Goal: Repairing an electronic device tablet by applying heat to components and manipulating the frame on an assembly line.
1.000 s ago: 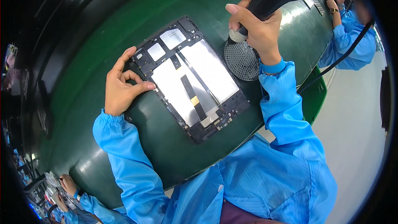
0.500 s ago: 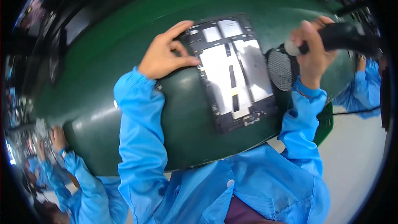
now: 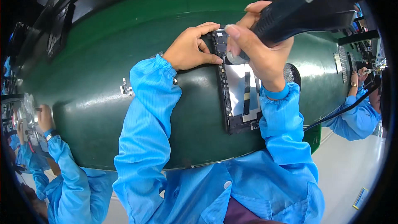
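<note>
Green belt [image 3: 103, 58] beyond tablet's [image 3: 240, 95] edge

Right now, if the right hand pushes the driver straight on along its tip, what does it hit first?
Most likely the opened tablet: the right hand aims the black electric screwdriver at its upper left corner, beside the left hand fingertips. Whether the tip already touches, depth leaves unclear.

Green belt [image 3: 124, 49] (opened tablet [image 3: 240, 99] on top)
</note>
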### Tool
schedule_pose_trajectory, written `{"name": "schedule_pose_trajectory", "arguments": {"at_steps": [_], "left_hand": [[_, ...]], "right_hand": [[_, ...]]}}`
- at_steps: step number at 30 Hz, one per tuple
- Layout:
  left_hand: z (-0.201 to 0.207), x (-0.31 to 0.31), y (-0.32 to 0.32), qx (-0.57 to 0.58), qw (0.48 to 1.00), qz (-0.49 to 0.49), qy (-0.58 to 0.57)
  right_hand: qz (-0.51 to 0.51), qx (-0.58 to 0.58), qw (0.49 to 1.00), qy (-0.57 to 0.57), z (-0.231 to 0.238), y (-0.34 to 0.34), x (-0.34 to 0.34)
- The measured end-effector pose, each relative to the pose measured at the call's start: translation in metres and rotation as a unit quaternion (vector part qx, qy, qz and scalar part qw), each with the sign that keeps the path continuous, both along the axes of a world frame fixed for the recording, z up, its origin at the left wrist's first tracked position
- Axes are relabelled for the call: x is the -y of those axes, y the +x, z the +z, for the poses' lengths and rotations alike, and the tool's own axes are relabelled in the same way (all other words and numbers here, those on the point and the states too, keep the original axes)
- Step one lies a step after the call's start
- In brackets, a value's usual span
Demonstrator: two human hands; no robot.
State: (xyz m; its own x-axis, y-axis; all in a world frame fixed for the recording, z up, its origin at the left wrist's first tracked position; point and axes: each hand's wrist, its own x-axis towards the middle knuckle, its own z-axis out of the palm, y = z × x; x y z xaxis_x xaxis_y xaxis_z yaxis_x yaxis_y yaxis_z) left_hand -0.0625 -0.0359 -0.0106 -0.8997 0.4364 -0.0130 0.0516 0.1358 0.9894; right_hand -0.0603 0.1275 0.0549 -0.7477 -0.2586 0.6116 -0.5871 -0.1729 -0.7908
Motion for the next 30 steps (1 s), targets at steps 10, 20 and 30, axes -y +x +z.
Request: {"name": "schedule_pose_trajectory", "arguments": {"at_steps": [10, 20, 30], "left_hand": [[-0.009, 0.002, -0.002, -0.015, 0.999, 0.011, 0.029], [-0.013, 0.001, -0.004, -0.049, 0.999, 0.003, 0.024], [-0.026, -0.002, -0.006, -0.108, 0.993, 0.005, 0.053]], "right_hand": [[0.035, 0.040, 0.998, -0.027, -0.009, -0.004, 0.008], [0.036, 0.016, 0.999, 0.003, -0.010, -0.003, 0.008], [0.019, -0.049, 0.998, 0.033, -0.017, 0.005, 0.009]]}}
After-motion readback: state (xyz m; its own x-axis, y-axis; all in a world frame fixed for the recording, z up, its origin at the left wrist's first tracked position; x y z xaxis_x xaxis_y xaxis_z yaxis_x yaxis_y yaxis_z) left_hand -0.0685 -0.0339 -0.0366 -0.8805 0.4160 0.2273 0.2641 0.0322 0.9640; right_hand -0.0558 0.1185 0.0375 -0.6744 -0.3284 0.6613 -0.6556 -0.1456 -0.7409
